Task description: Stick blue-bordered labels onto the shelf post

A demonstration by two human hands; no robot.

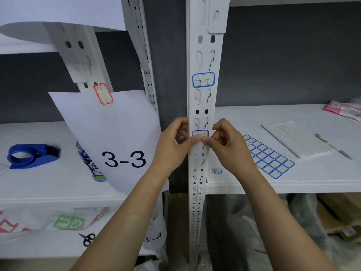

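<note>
A white perforated shelf post (204,106) runs down the middle of the view. One blue-bordered label (203,80) with handwriting is stuck on it higher up. A second blue-bordered label (200,133) lies on the post lower down, its bottom half hidden by my fingers. My left hand (173,145) and my right hand (226,143) meet at the post, thumbs pressed on that lower label. A sheet of blue-bordered labels (268,159) lies on the right shelf just behind my right hand.
A white label backing sheet (297,138) and a pen (332,146) lie on the right shelf. A small loose blue label (216,170) lies by the post. On the left are a paper marked 3-3 (121,145), a bottle (93,165) and a blue tape dispenser (29,156). Scissors (88,239) rest on the lower shelf.
</note>
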